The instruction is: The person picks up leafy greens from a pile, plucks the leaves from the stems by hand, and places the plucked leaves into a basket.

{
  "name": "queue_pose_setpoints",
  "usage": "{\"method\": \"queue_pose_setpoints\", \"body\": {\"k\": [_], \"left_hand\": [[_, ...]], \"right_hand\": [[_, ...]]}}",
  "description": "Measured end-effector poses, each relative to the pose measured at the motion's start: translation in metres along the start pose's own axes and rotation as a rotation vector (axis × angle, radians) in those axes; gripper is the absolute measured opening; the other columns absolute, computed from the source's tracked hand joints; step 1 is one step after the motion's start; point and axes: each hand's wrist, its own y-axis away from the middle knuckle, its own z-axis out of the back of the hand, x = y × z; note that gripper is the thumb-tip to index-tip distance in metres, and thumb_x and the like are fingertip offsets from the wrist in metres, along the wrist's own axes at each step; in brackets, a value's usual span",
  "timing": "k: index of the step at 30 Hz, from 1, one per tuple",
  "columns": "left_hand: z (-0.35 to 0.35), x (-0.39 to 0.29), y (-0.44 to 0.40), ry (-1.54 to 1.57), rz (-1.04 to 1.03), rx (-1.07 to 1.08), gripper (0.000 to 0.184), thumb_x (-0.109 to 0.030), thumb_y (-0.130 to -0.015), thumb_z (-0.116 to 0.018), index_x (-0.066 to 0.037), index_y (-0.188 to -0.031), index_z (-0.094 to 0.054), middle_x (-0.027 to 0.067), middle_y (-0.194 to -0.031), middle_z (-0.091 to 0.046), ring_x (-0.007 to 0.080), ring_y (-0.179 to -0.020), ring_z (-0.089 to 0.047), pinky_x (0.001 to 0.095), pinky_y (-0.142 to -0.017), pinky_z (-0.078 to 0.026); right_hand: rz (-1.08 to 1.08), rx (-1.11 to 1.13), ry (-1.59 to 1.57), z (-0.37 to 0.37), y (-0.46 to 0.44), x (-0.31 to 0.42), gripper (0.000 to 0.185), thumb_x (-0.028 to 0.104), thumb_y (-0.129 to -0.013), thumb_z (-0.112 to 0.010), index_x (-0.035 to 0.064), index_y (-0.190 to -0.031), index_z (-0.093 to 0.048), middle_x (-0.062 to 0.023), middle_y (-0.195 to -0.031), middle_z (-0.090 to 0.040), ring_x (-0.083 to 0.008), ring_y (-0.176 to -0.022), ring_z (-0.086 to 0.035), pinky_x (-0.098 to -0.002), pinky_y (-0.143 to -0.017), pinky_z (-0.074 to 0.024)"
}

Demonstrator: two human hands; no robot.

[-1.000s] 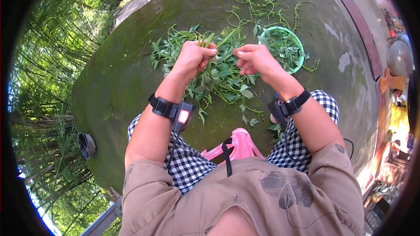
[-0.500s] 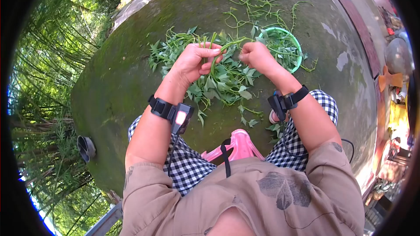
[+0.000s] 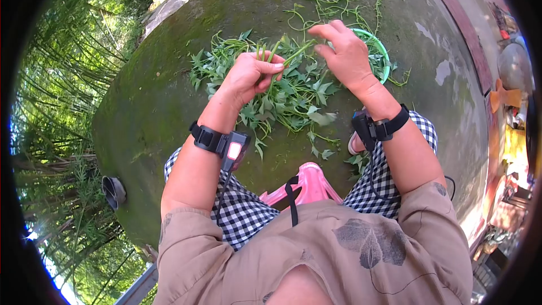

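Green stems (image 3: pixel 272 55) with leaves hanging below are pinched in my left hand (image 3: pixel 252 75), over a heap of leafy vines (image 3: pixel 296 97) on the mossy ground. My right hand (image 3: pixel 345 55) is raised to the right of them, thumb and fingers apart, close to the tip of a stem that slants up from the left hand. Nothing shows between its fingers. Behind the right hand, a green-rimmed basket (image 3: pixel 385 56) holds more leaves and is partly hidden by it.
Bare, leafless stems (image 3: pixel 330 0) lie scattered beyond the basket. A pink plastic seat (image 3: pixel 309 183) is between my knees. Toward the left edge of the ground stands a dark round container (image 3: pixel 113 192). Assorted objects line the far right.
My right hand, closed half a second ago, has opened and moved slightly up and to the right, now covering part of the basket. My left hand stays near the same place, holding the stems.
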Motion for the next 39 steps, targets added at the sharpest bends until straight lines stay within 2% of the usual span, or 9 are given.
{"method": "queue_pose_setpoints", "body": {"k": [2,7,10,22,29,32,36,37,39], "left_hand": [[-0.002,0.001,-0.001,0.024,0.014,0.029,0.018,-0.008,-0.084,-0.068,0.001,-0.098,-0.062,0.0053,-0.073,-0.062,0.0052,-0.040,-0.039,0.0207,-0.038,-0.026],[-0.003,0.004,-0.004,0.011,-0.012,0.009,0.018,-0.008,-0.082,-0.069,0.000,-0.097,-0.064,0.0041,-0.074,-0.062,0.0048,-0.042,-0.041,0.0206,-0.038,-0.027],[-0.009,0.009,-0.005,-0.213,-0.082,-0.076,0.014,-0.008,-0.082,-0.068,-0.002,-0.094,-0.067,0.0003,-0.070,-0.061,0.0034,-0.043,-0.041,0.0196,-0.039,-0.028],[-0.017,0.031,-0.020,-0.708,-0.553,-0.175,0.014,-0.013,-0.084,-0.065,0.000,-0.088,-0.068,-0.0024,-0.065,-0.060,0.0065,-0.060,-0.053,0.0272,-0.055,-0.044],[-0.021,0.038,-0.022,-1.170,-0.764,-0.204,0.014,-0.015,-0.073,-0.065,-0.003,-0.077,-0.061,0.0170,-0.072,-0.061,0.0357,-0.063,-0.059,0.0406,-0.059,-0.048],[-0.028,0.040,-0.019,-1.282,-0.826,-0.227,0.019,-0.019,-0.074,-0.067,-0.003,-0.073,-0.056,0.0165,-0.073,-0.059,0.0360,-0.070,-0.061,0.0455,-0.062,-0.049],[-0.027,0.042,-0.022,-1.047,-0.770,-0.395,0.019,-0.017,-0.074,-0.066,-0.002,-0.073,-0.055,0.0178,-0.072,-0.060,0.0386,-0.070,-0.060,0.0443,-0.061,-0.048],[-0.024,0.040,-0.023,-0.918,-0.733,-0.390,0.011,-0.010,-0.078,-0.058,0.001,-0.077,-0.060,0.0128,-0.067,-0.059,0.0208,-0.057,-0.054,0.0322,-0.057,-0.045],[-0.022,0.041,-0.024,-0.666,-0.667,-0.373,0.011,-0.008,-0.079,-0.056,0.001,-0.077,-0.062,0.0071,-0.065,-0.057,0.0157,-0.057,-0.051,0.0292,-0.056,-0.043]], "right_hand": [[0.117,0.028,0.101,-0.005,0.000,-0.013,0.024,0.016,-0.079,-0.067,0.0104,-0.102,-0.067,-0.0104,-0.083,-0.061,-0.0294,-0.081,-0.063,-0.0384,-0.076,-0.0483],[-0.256,0.364,-0.280,-0.008,0.001,-0.030,0.021,0.016,-0.084,-0.064,0.0005,-0.098,-0.064,-0.0068,-0.074,-0.061,-0.0153,-0.069,-0.057,-0.0298,-0.065,-0.0455],[-0.317,0.308,-0.252,-0.007,0.006,-0.029,0.022,0.022,-0.080,-0.069,0.0088,-0.098,-0.068,-0.0131,-0.072,-0.064,-0.0284,-0.071,-0.063,-0.0389,-0.066,-0.0474],[-0.256,0.432,0.144,0.004,0.001,0.004,0.019,0.025,-0.075,-0.065,0.0113,-0.087,-0.071,-0.0122,-0.086,-0.069,-0.0317,-0.086,-0.066,-0.0434,-0.074,-0.0515],[-0.161,0.451,0.286,-0.006,0.001,0.013,0.019,0.025,-0.075,-0.068,0.0102,-0.086,-0.069,-0.0134,-0.080,-0.068,-0.0332,-0.080,-0.065,-0.0436,-0.071,-0.0509],[-0.122,0.477,0.298,-0.005,0.003,0.020,0.016,0.019,-0.076,-0.059,0.0099,-0.083,-0.070,-0.0151,-0.083,-0.069,-0.0348,-0.085,-0.067,-0.0458,-0.073,-0.0532],[-0.185,0.391,0.300,-0.001,0.002,0.019,0.022,0.029,-0.078,-0.068,0.0119,-0.092,-0.068,-0.0116,-0.085,-0.069,-0.0325,-0.082,-0.066,-0.0438,-0.072,-0.0513],[-0.157,0.351,0.271,0.000,0.003,0.015,0.022,0.029,-0.079,-0.068,0.0122,-0.093,-0.068,-0.0113,-0.085,-0.069,-0.0324,-0.082,-0.066,-0.0437,-0.072,-0.0513],[-0.108,0.287,0.232,-0.002,0.004,0.013,0.021,0.028,-0.080,-0.067,0.0124,-0.094,-0.068,-0.0108,-0.086,-0.069,-0.0322,-0.083,-0.065,-0.0433,-0.072,-0.0512]]}}
